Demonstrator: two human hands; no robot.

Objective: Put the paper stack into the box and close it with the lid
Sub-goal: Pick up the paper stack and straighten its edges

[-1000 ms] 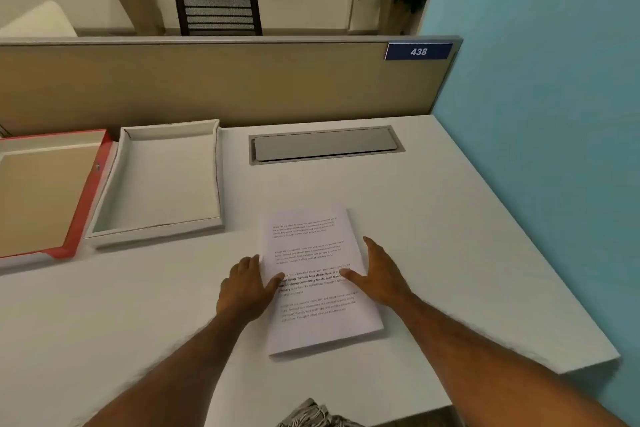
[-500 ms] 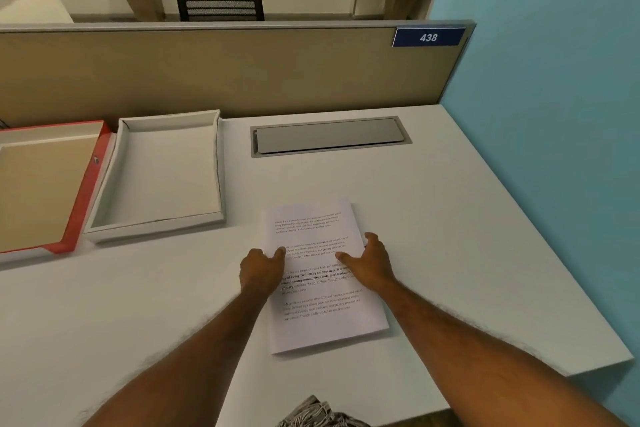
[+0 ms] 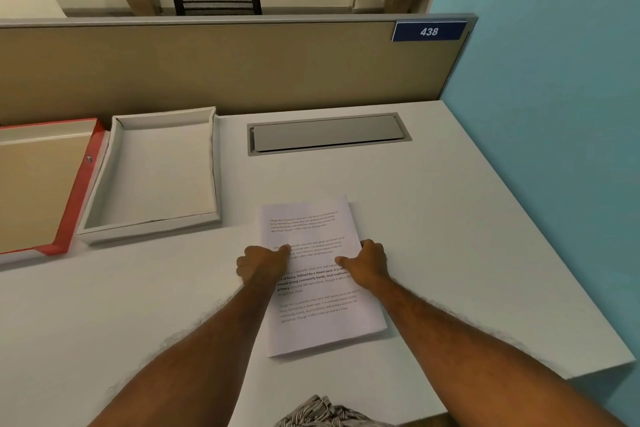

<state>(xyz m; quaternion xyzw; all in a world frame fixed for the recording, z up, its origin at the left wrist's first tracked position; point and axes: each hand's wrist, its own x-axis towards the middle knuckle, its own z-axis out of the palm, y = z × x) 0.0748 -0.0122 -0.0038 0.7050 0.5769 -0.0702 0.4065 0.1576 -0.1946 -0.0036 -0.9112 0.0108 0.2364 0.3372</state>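
Observation:
A white paper stack (image 3: 317,319) with printed text lies flat on the white desk, slightly turned. My left hand (image 3: 261,262) grips its left edge, thumb on top, fingers curled at the edge. My right hand (image 3: 367,262) grips its right edge the same way. The open white box (image 3: 104,194) stands empty to the left of the stack. Its red lid (image 3: 78,198) lies upside down at the far left, brown inside facing up, partly cut off by the frame.
A grey cable hatch (image 3: 327,133) is set into the desk behind the stack. A beige partition (image 3: 225,66) runs along the back edge and a blue wall (image 3: 554,149) closes the right side. The desk's front edge is near my body.
Both hands slid up along the sides of the stack and curled from flat onto its edges. The stack itself has stayed on the desk.

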